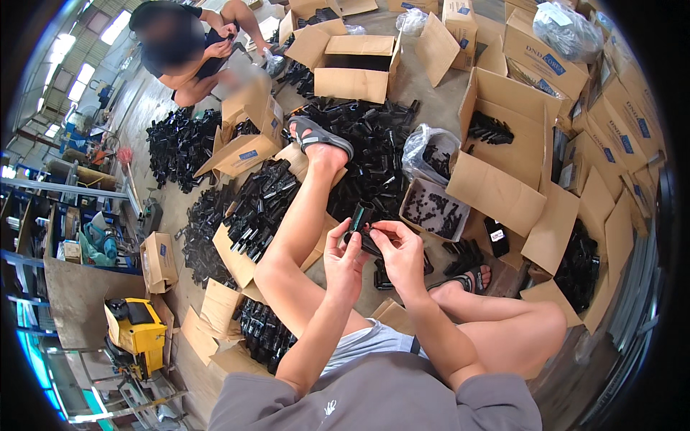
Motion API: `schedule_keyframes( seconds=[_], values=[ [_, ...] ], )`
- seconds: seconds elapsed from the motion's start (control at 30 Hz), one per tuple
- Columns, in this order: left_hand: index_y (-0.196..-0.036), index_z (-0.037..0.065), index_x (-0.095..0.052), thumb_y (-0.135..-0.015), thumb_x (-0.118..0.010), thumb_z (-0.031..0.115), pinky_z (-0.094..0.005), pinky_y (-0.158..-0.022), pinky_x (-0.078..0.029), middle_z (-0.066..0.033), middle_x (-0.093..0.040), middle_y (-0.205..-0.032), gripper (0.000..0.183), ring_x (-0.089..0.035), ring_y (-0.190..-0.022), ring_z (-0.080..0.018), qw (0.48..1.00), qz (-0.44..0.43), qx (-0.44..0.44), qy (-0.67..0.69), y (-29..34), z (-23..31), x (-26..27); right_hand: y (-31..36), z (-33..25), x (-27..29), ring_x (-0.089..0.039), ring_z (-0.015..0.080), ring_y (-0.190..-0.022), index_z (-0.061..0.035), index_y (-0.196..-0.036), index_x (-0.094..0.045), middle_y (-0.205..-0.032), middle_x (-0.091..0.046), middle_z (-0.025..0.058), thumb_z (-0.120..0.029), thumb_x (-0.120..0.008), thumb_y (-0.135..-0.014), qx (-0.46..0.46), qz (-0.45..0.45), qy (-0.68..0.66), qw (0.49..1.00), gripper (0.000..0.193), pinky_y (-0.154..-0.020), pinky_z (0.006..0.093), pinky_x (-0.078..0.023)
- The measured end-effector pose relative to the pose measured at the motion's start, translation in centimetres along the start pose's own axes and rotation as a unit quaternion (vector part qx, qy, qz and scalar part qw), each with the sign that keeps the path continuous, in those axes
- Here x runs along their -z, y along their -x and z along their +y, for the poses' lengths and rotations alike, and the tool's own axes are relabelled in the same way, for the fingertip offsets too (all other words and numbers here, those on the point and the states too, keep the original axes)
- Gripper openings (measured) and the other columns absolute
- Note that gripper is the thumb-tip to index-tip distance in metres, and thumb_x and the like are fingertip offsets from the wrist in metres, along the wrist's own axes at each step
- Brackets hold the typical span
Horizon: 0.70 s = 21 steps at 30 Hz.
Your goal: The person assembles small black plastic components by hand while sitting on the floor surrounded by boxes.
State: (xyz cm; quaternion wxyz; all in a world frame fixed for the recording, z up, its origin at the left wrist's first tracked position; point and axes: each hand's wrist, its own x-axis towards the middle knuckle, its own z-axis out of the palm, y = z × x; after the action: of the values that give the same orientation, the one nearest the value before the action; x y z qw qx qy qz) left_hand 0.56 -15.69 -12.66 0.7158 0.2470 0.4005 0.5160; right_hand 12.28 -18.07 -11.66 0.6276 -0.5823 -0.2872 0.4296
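My left hand [343,260] and my right hand [397,251] meet in front of me, fingers closed around a glossy black tubular part [362,213]. Its tube end points up and away from me, and my fingers cover its lower portion. Thumbs and fingertips of both hands press close together there; any smaller piece between them is too small to make out. Just beyond my hands lies a large heap of similar black parts [370,147]. To the right of them is a carton of small black pieces [433,210], with a clear plastic bag [430,149] of black pieces behind it.
An open cardboard box [496,188] with a few black parts stands right. A black phone [497,237] rests near it. More heaps [183,147] lie left among cardboard boxes [248,159]. Another person [205,54] crouches at far left. A yellow machine [138,334] stands left.
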Motion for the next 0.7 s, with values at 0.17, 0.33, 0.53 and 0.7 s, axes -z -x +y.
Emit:
schedule_keyframes(
  seconds=[0.17,0.33,0.53,0.7],
  values=[
    [-0.137,0.01,-0.055,-0.101,-0.065,0.005,-0.0259,-0.08,-0.056,-0.0043,-0.07,-0.111,0.038,-0.066,-0.096,-0.009,0.998,0.0,-0.027,-0.057,0.7,-0.4,-0.8,-0.1,1.4,0.0,-0.068,0.0091,-0.082,0.0017,-0.106,-0.076,-0.096,-0.077,0.0065,-0.008,-0.075,-0.094,-0.062,0.025,-0.136,0.989,0.016,-0.074,0.0243,-0.053],
    [-0.135,0.01,-0.056,-0.101,-0.066,0.005,-0.0225,-0.077,-0.053,-0.0023,-0.068,-0.111,0.036,-0.064,-0.093,-0.0073,0.997,0.001,-0.037,-0.069,0.7,-0.8,-0.5,-0.2,1.5,0.1,-0.068,0.0096,-0.083,0.0015,-0.105,-0.076,-0.095,-0.076,0.0068,-0.008,-0.075,-0.093,-0.081,0.029,-0.134,0.987,0.015,-0.076,0.0241,-0.053],
    [-0.133,0.01,-0.058,-0.098,-0.07,0.007,-0.0198,-0.07,-0.051,-0.0015,-0.066,-0.121,0.037,-0.061,-0.091,-0.0049,0.987,0.024,-0.075,-0.137,0.9,-0.3,0.3,0.3,1.3,-0.8,-0.068,0.0175,-0.089,0.0012,-0.102,-0.077,-0.097,-0.074,0.0113,-0.012,-0.075,-0.092,-0.013,0.033,-0.025,0.999,0.016,-0.081,0.0309,-0.053],
    [-0.133,0.01,-0.061,-0.099,-0.07,0.008,-0.0172,-0.064,-0.043,0.0035,-0.067,-0.103,0.036,-0.055,-0.081,-0.0011,0.991,0.016,-0.051,-0.12,0.9,-0.2,-1.2,-0.1,1.5,0.0,-0.066,0.0191,-0.087,0.0022,-0.102,-0.074,-0.096,-0.071,0.0111,-0.009,-0.075,-0.091,0.015,0.046,0.016,0.999,0.015,-0.08,0.0319,-0.051]
  ],
)
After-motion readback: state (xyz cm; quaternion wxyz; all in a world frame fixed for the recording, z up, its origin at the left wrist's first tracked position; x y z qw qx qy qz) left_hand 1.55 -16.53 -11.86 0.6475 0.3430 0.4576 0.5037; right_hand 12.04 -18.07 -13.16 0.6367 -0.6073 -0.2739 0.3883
